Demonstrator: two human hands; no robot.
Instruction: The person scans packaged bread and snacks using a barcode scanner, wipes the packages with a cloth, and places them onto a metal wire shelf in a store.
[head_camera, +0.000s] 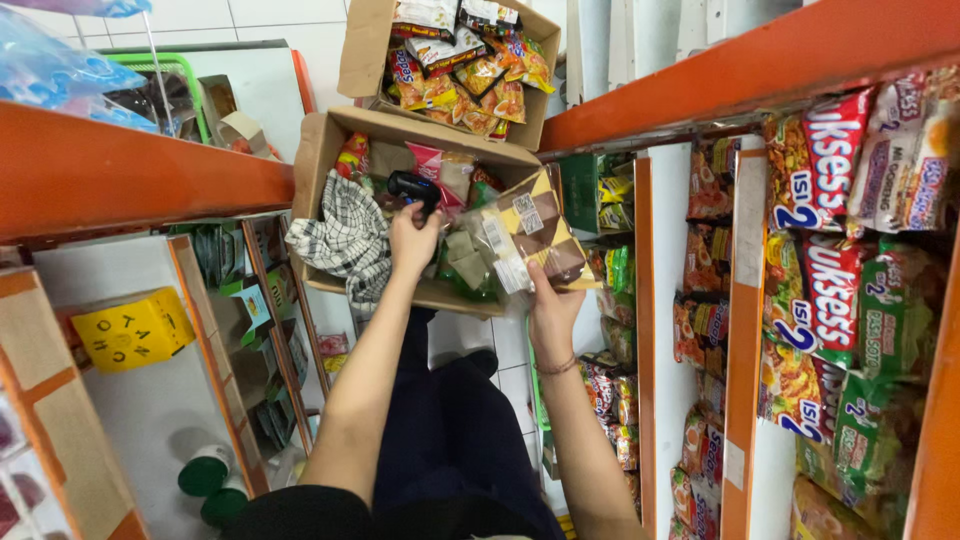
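Beyond my box sits a second open cardboard box (362, 45), heaped with bright orange and yellow snack packets (478, 70). A black-and-white checked cloth (347, 238) drapes over the near box's left wall. To my right, orange metal shelves (745, 330) carry rows of red, green and white noodle packets (830, 290), hung close together. To my left, another orange shelf board (130, 170) runs across, and below it lies a yellow cardboard carton (132, 330). Two dark green round lids (205, 472) show lower down. A green plastic basket (165, 75) stands at the upper left.
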